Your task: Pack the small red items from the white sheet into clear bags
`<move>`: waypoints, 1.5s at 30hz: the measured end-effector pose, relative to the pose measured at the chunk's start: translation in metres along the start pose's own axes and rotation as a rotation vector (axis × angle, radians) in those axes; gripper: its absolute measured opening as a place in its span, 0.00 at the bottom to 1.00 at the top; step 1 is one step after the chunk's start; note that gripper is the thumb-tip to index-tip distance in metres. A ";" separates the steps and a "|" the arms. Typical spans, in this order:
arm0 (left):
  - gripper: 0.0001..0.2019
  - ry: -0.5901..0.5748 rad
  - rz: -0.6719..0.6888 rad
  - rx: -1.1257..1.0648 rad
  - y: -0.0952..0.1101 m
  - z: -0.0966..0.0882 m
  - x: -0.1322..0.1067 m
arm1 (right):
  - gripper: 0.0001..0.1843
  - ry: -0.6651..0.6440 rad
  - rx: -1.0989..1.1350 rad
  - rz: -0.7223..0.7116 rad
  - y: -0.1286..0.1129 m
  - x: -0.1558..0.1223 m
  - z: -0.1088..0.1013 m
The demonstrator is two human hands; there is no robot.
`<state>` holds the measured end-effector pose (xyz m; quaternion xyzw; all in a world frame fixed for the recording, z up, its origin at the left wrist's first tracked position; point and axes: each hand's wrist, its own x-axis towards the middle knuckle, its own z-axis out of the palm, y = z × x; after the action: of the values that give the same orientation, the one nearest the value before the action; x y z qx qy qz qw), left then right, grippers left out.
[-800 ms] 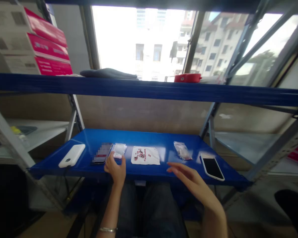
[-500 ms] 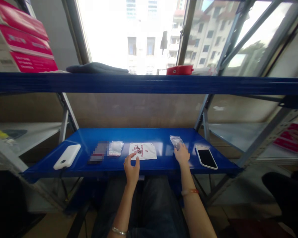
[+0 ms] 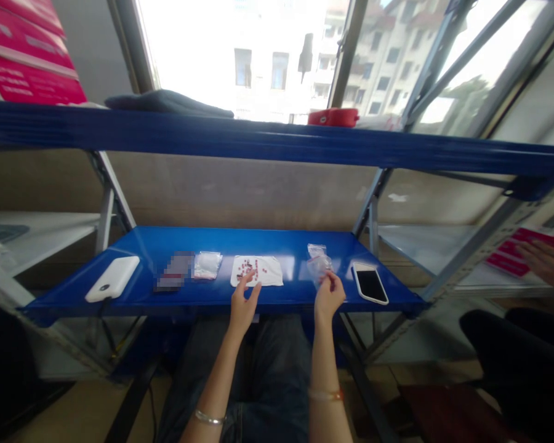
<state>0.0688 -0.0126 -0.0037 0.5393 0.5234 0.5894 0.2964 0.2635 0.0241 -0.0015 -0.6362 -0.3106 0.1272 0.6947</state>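
Over blue tabletop [image 3: 286,243], left hand [image 3: 243,306] gapes and right hand [image 3: 329,298] pinches a bag [image 3: 320,263] pointing lengthwise away.

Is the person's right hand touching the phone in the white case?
No, the right hand is at the clear plastic bag, while the phone lies apart, farther right on the blue table.

One view, from the wearer's head, faces forward and down over the legs [image 3: 279,363] at bottom centre. The blue worktop [image 3: 298,267] lies near, across mid-frame; the window [image 3: 191,61], farther off, fills the top. The view is slightly tilted: the blue shelf [image 3: 268,140] slopes down rightward.
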 end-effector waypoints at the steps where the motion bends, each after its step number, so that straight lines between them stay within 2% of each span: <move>1: 0.21 -0.052 -0.027 -0.065 0.003 0.000 0.000 | 0.19 -0.091 0.106 0.080 -0.006 -0.011 0.001; 3: 0.24 -0.142 -0.081 -0.199 0.011 -0.002 0.001 | 0.15 -0.312 0.257 0.241 -0.016 -0.031 0.007; 5: 0.23 -0.210 -0.121 -0.302 0.020 -0.006 0.001 | 0.12 -0.515 0.329 0.321 -0.024 -0.046 0.015; 7: 0.20 -0.240 -0.146 -0.347 0.027 -0.012 0.001 | 0.12 -0.599 0.341 0.331 -0.028 -0.056 0.023; 10: 0.17 -0.208 -0.156 -0.340 0.032 -0.021 0.003 | 0.12 -0.576 0.293 0.280 -0.028 -0.064 0.031; 14: 0.17 -0.180 -0.169 -0.314 0.030 -0.026 0.004 | 0.14 -0.568 0.175 0.129 -0.025 -0.070 0.032; 19: 0.16 -0.069 -0.146 -0.305 0.030 -0.027 0.005 | 0.13 -0.353 -0.007 -0.078 -0.039 -0.075 0.025; 21: 0.16 -0.062 -0.111 -0.289 0.032 -0.029 0.004 | 0.16 -0.464 0.021 -0.054 -0.048 -0.077 0.021; 24: 0.14 -0.081 -0.052 -0.223 0.036 -0.031 0.002 | 0.23 -0.806 0.141 0.069 -0.060 -0.083 0.018; 26: 0.12 -0.103 -0.005 -0.159 0.038 -0.032 0.001 | 0.24 -0.935 0.207 0.126 -0.064 -0.087 0.019; 29: 0.10 -0.124 0.052 -0.087 0.041 -0.034 0.000 | 0.21 -0.988 0.287 0.174 -0.065 -0.091 0.019; 33: 0.11 -0.140 0.060 -0.066 0.045 -0.037 -0.001 | 0.19 -1.047 0.366 0.268 -0.064 -0.090 0.018; 37: 0.10 -0.170 0.071 -0.043 0.048 -0.039 -0.003 | 0.21 -1.073 0.390 0.390 -0.067 -0.089 0.016; 42: 0.11 -0.225 0.064 -0.068 0.049 -0.038 -0.005 | 0.21 -1.053 0.425 0.358 -0.067 -0.088 0.014; 45: 0.13 -0.234 0.019 -0.128 0.048 -0.038 -0.003 | 0.19 -1.115 0.439 0.340 -0.065 -0.084 0.011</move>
<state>0.0435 -0.0399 0.0450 0.5891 0.4413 0.5575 0.3838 0.1779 -0.0258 0.0385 -0.3568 -0.4877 0.6100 0.5126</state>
